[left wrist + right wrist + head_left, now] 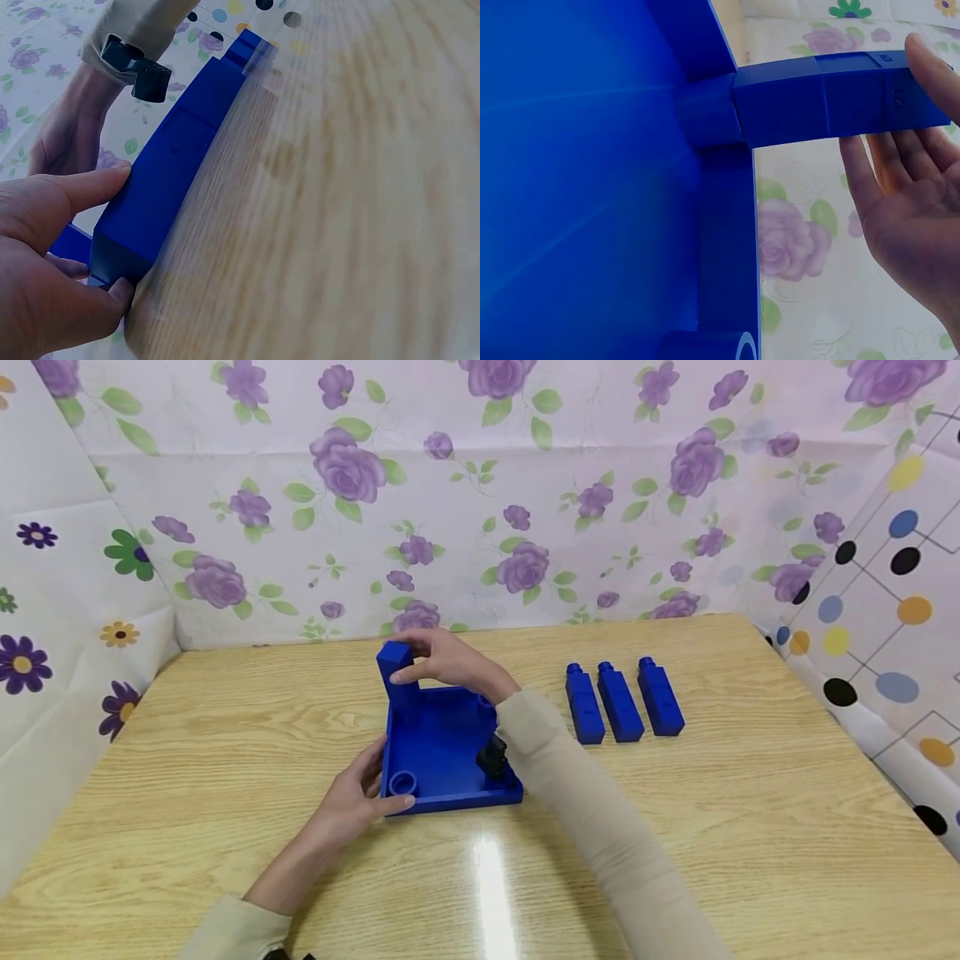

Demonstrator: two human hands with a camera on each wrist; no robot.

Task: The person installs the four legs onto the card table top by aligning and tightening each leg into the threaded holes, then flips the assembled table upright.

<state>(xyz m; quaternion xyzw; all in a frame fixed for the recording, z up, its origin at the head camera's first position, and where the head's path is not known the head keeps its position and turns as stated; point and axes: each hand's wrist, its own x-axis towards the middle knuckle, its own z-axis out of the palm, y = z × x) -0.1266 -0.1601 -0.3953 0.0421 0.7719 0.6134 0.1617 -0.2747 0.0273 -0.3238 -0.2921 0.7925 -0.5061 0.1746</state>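
A square blue tray-like tabletop (450, 747) with raised edges and round corner sockets lies on the table. At its front left corner my left hand (352, 802) grips the edge, thumb over the front rim beside a ring-shaped socket (402, 783). The left wrist view shows that thumb and the fingertips on the blue side wall (169, 150). Upright in the back left corner stands a square blue leg (401, 677). My right hand (446, 658) holds its upper part between thumb and fingers. The leg's lower end meets the round socket (709, 112) in the right wrist view.
Three more blue legs, a left one (585, 703), a middle one (620, 702) and a right one (661, 697), lie side by side to the right, necks pointing away. Flowered cloth (450, 510) hangs behind the wooden table (750, 793). A black wrist camera (492, 757) overlaps the tabletop's right side.
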